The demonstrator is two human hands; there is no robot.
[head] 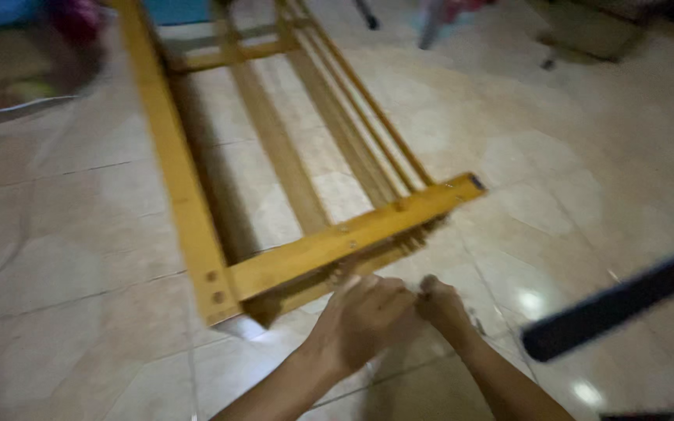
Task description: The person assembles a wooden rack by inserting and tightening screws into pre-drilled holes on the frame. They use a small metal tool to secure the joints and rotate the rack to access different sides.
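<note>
Both forearms enter from the lower edge. Left hand [360,316] and right hand [442,306] meet, fingers curled, just below the near crossbar [345,238] of a yellow wooden frame [177,156]; motion blur hides what they grip. Frame lies on the tiled floor [587,195], slats [352,117] running away. A dark bar [618,304] crosses at right.

The floor is laid with large, glossy beige stone tiles [602,179], divided by thin grout lines. Bright spots of light are reflected near the right. A blurred olive-green cushioned seat [587,31] is seen at the far right, and blurred blue and pink items [33,15] at the far left.
</note>
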